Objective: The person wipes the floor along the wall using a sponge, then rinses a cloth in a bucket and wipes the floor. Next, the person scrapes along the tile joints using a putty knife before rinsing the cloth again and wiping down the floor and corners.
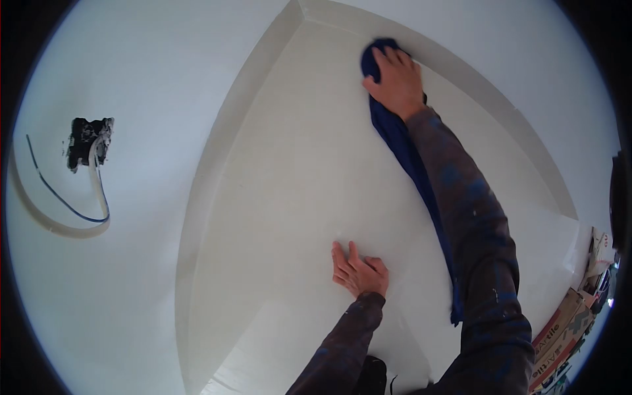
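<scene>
My right hand point(397, 80) presses a dark blue cloth point(406, 153) against the pale tiled surface near its top edge. The fingers lie over the bunched end of the cloth, and the rest of it trails down beside my right forearm. Lower down, my left hand point(359, 271) is on or just above the pale surface point(296, 164), with its fingers apart and nothing in it.
On the left, cables point(66, 232) come out of a dark wall opening point(87, 141). Cardboard boxes with printed lettering point(559, 336) and other items stand at the far right. A raised border point(197, 197) runs around the pale surface.
</scene>
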`<control>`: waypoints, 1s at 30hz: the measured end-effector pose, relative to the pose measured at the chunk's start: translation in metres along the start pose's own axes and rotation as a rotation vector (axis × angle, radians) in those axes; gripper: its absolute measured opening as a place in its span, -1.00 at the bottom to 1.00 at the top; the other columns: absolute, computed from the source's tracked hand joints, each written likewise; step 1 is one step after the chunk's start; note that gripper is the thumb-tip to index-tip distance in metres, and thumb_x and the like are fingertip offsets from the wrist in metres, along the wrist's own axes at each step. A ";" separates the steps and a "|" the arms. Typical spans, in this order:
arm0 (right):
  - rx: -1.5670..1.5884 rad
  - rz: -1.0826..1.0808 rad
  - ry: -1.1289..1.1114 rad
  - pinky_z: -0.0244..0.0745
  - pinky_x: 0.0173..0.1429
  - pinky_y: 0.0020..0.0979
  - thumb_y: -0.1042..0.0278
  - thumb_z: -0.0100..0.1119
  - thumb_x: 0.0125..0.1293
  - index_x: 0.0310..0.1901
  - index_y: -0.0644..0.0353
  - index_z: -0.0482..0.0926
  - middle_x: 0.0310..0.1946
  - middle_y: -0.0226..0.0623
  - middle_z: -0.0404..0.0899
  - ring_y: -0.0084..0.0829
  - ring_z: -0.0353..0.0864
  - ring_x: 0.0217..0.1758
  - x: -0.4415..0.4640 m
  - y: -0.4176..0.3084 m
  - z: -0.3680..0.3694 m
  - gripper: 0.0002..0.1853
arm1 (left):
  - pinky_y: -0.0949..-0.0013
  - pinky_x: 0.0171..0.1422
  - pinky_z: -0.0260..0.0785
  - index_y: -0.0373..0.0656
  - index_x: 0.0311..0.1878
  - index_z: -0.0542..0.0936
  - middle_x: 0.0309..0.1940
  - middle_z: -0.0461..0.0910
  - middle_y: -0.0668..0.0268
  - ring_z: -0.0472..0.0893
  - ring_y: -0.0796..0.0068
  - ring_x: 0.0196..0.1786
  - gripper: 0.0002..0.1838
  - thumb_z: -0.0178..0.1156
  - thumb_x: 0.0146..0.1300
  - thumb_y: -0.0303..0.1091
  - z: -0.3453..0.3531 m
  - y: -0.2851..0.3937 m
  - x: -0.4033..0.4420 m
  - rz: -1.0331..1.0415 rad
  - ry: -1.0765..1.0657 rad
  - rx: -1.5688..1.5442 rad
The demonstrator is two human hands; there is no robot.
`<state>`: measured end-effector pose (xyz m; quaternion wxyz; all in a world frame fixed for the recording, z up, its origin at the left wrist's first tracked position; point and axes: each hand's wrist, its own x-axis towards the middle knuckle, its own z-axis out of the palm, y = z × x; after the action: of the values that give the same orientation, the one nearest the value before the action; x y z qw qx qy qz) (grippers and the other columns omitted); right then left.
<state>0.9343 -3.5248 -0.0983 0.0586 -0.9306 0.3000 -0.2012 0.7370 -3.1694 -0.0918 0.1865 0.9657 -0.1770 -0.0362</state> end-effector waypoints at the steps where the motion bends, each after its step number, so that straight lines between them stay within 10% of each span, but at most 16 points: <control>1: 0.023 -0.026 -0.028 0.23 0.48 0.04 -0.03 0.23 0.22 0.41 0.20 0.48 0.39 -0.15 0.46 -0.10 0.31 0.51 0.017 -0.013 0.005 -0.25 | -0.23 0.44 0.06 -0.17 0.44 0.29 0.58 0.14 -0.12 0.19 -0.16 0.56 -0.34 0.11 0.22 -0.38 -0.001 0.000 0.000 -0.005 0.000 -0.011; 14: -0.312 -0.328 0.212 0.26 0.46 -0.21 0.24 0.10 0.43 0.47 0.20 0.42 0.52 -0.36 0.35 -0.34 0.23 0.56 0.137 -0.082 0.058 -0.41 | -0.31 0.46 0.02 -0.12 0.44 0.29 0.56 0.15 -0.12 0.18 -0.23 0.57 -0.32 0.10 0.19 -0.37 -0.001 -0.002 -0.001 -0.004 -0.064 -0.026; 23: -0.280 -0.352 -0.017 0.32 0.24 -0.22 0.30 0.09 0.37 -0.02 0.20 0.80 0.16 -0.46 0.66 -0.38 0.45 0.22 0.124 -0.074 0.057 -0.67 | -0.32 0.47 0.00 -0.10 0.44 0.27 0.55 0.14 -0.14 0.17 -0.25 0.57 -0.32 0.05 0.20 -0.33 0.000 -0.002 -0.005 -0.003 -0.064 -0.008; 30: -0.192 -0.383 0.169 0.23 0.48 -0.15 0.30 0.04 0.42 0.44 0.32 0.43 0.48 -0.25 0.41 -0.27 0.24 0.57 0.129 -0.075 0.054 -0.42 | -0.30 0.45 0.04 -0.09 0.44 0.28 0.54 0.17 -0.15 0.21 -0.25 0.54 -0.33 0.03 0.19 -0.34 0.001 0.000 -0.003 -0.004 -0.043 0.002</control>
<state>1.0919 -3.5396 -0.0871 -0.0947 -0.9518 0.1393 -0.2563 0.7338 -3.1683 -0.0930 0.1815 0.9653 -0.1789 -0.0569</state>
